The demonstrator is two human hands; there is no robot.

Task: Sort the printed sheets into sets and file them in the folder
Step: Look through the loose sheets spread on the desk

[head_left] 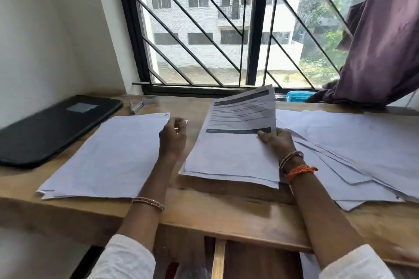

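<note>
Sheets of white printed paper lie in three groups on the wooden desk (226, 215). The left stack (106, 156) sits near the desk's front edge; its right edge meets the left hand (173, 136), fingers curled, pinching something small I cannot identify. The right hand (275, 140) grips the middle set (233, 142), whose far half lifts off the desk. A loose fanned pile (353, 154) spreads right. The black flat folder (54, 127) lies far left, with bare wood between it and the stack.
</note>
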